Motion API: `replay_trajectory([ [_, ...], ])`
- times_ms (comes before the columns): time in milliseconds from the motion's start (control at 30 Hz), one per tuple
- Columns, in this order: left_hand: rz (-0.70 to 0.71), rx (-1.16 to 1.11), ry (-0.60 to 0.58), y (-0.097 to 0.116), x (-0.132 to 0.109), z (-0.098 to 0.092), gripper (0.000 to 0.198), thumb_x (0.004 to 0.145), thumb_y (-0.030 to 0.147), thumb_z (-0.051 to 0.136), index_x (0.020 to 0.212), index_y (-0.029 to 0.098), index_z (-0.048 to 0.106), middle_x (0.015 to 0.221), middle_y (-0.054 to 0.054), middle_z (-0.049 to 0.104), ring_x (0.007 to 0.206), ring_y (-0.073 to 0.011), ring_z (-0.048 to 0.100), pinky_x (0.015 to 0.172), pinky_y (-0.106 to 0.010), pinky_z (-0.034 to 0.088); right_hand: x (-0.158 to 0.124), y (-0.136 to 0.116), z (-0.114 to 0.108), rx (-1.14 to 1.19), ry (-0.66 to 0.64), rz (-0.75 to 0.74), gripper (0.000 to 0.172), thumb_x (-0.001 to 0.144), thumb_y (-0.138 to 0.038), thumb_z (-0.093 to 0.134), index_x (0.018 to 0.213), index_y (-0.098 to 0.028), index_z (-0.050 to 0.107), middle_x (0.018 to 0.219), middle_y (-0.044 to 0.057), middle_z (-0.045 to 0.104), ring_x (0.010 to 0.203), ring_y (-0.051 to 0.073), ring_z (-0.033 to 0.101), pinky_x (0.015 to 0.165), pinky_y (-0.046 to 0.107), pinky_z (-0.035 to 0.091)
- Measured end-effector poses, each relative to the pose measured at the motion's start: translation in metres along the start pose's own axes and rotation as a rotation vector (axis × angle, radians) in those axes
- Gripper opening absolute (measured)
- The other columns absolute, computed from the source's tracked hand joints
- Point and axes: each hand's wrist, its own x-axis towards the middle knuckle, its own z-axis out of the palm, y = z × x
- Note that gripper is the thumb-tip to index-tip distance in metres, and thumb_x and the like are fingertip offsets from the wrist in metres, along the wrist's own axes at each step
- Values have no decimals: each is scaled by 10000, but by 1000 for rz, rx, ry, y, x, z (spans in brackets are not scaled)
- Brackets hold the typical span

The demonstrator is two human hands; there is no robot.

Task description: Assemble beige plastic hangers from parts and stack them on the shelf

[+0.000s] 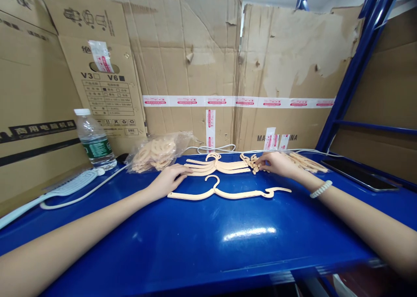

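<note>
A beige hanger (192, 197) lies flat on the blue table, with a hooked piece (269, 192) at its right end. Behind it is a stack of similar hangers (232, 166). My left hand (169, 179) rests at the stack's left end, thumb and fingers apart. At the stack's right, my right hand (276, 163) has its fingertips together over a small pile of beige pieces (254, 163); what they hold, if anything, is too small to make out. Long thin beige pieces (306, 162) lie behind my right wrist.
A clear bag of beige parts (156, 153), a water bottle (96, 142) and a pale hairbrush (71, 183) are at the left. A phone (360, 174) lies at the right. A white cable (84, 202) runs along the table (195, 249); cardboard (182, 62) stands behind.
</note>
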Motion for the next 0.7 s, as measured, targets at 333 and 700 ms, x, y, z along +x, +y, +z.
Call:
replay_trajectory([
  [333, -18, 10, -42, 1, -1, -1, 221, 893, 221, 503, 1017, 198, 685, 1021, -78, 719, 982, -223, 652, 878, -371, 503, -1, -2, -4, 43, 43, -43, 178, 827, -233, 592, 883, -191, 755, 876, 77, 724, 775, 229, 661, 690, 300, 468],
  [700, -13, 35, -55, 1, -1, -1, 228, 894, 191, 501, 1031, 183, 683, 1022, -78, 721, 966, -210, 656, 864, -347, 508, -2, -3, -3, 16, 81, -88, 172, 849, -219, 595, 879, -171, 757, 854, 74, 728, 743, 209, 667, 678, 284, 490],
])
